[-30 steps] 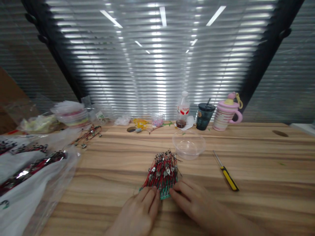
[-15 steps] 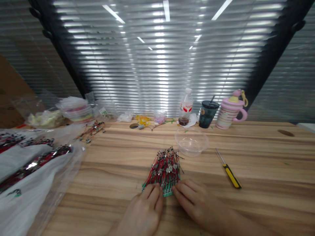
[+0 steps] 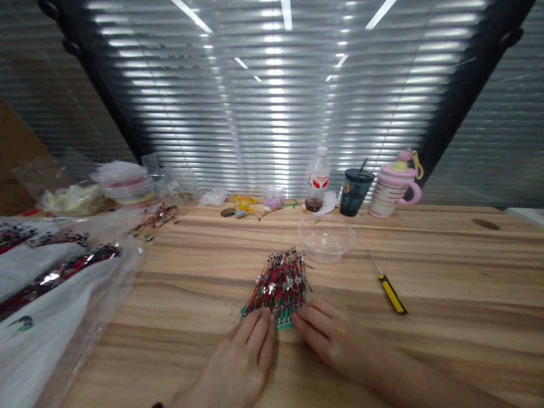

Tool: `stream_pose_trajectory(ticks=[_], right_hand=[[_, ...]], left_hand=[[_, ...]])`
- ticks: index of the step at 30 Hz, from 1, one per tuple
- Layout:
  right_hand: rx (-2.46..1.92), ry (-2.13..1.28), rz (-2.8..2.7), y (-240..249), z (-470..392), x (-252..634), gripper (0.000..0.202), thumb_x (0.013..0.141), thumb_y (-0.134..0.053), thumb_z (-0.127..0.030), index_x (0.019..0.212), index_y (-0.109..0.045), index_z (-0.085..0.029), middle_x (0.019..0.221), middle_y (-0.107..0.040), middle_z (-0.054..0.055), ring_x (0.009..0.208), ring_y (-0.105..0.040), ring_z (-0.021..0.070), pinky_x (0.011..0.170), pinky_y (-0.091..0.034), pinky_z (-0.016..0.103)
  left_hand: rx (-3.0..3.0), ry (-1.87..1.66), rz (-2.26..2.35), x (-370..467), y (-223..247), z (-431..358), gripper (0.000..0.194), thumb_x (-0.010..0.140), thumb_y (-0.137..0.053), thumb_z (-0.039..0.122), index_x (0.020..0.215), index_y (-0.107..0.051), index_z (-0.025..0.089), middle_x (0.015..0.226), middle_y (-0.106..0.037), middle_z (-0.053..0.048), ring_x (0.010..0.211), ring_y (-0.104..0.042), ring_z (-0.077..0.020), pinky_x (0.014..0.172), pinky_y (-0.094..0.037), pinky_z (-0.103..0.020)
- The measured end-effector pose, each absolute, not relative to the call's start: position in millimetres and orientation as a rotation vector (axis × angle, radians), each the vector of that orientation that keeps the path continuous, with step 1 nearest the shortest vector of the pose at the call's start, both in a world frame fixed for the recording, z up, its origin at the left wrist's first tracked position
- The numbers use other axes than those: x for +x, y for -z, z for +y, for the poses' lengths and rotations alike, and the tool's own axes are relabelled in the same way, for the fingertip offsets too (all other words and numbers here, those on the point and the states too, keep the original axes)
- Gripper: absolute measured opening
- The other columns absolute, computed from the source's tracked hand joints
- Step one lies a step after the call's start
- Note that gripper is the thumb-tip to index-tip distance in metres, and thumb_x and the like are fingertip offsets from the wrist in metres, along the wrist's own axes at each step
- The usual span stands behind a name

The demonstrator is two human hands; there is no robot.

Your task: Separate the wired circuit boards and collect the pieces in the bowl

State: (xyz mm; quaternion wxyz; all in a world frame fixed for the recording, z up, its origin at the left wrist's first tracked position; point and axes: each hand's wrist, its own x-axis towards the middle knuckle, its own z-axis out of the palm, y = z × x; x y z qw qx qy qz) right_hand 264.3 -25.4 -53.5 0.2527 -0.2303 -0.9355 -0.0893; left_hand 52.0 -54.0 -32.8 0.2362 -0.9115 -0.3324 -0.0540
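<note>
One green circuit board [image 3: 284,323] lies on the wooden table [image 3: 170,345] directly before you, its red and black wires [image 3: 280,286] fanning toward the far side. Your left hand [image 3: 246,354] has its fingers close together over the board's near left part; your right hand [image 3: 335,337] has its fingers bent inward at the right end. Whether either hand grips or merely presses cannot be told. Just beyond the wires stands a clear plastic bowl [image 3: 326,252]; a yellow-and-black screwdriver [image 3: 391,293] lies apart, to your right.
</note>
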Motion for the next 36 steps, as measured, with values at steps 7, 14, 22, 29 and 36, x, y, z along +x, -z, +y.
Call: stream_pose_trajectory(ticks=[7, 14, 22, 29, 36], right_hand=[[-0.829, -0.058, -2.275, 56, -22, 271, 0.037, 0.086, -0.052, -0.014, 0.122, -0.047, -0.012, 0.117, -0.052, 0.015, 0.109, -0.048, 0.0204, 0.089, -0.046, 0.032], [-0.724, 0.201, -2.437, 52, -22, 265, 0.020, 0.087, -0.047, -0.010, 0.103, -0.059, -0.010, 0.090, -0.062, 0.011, 0.086, -0.054, 0.0201, 0.078, -0.046, 0.037], [-0.585, 0.448, -2.330, 54, -27, 261, 0.029, 0.091, -0.035, -0.008, 0.093, -0.064, -0.006, 0.084, -0.066, 0.011, 0.081, -0.058, 0.0201, 0.082, -0.043, 0.036], [-0.578, 0.487, -2.351, 52, -28, 258, 0.033, 0.089, -0.032, -0.006, 0.083, -0.065, -0.008, 0.077, -0.066, 0.012, 0.070, -0.058, 0.0198, 0.071, -0.043, 0.034], [-0.568, 0.519, -2.340, 51, -30, 255, 0.037, 0.090, -0.030, -0.006, 0.079, -0.065, -0.006, 0.076, -0.066, 0.013, 0.072, -0.058, 0.0210, 0.077, -0.042, 0.036]], left_hand=[[-2.549, 0.344, -0.950, 39, 29, -48, 0.033, 0.082, -0.040, 0.007, 0.103, -0.065, 0.014, 0.102, -0.069, -0.009, 0.091, -0.065, -0.0221, 0.077, -0.057, -0.031], [-2.544, 0.433, -0.917, 39, 35, -49, 0.030, 0.085, -0.045, 0.017, 0.110, -0.061, 0.017, 0.109, -0.067, -0.007, 0.099, -0.061, -0.0219, 0.084, -0.053, -0.031], [-2.664, 0.225, -1.029, 50, 28, -52, 0.030, 0.080, -0.050, 0.009, 0.107, -0.061, 0.013, 0.098, -0.068, -0.009, 0.083, -0.062, -0.0222, 0.071, -0.055, -0.030], [-2.900, 0.346, -1.345, 59, 32, -46, 0.034, 0.080, -0.039, -0.004, 0.090, -0.066, 0.015, 0.089, -0.066, -0.007, 0.081, -0.059, -0.0147, 0.078, -0.048, -0.022], [-2.958, 0.238, -1.425, 62, 26, -42, 0.032, 0.081, -0.039, -0.002, 0.086, -0.066, 0.014, 0.087, -0.065, -0.007, 0.082, -0.058, -0.0154, 0.077, -0.047, -0.022]])
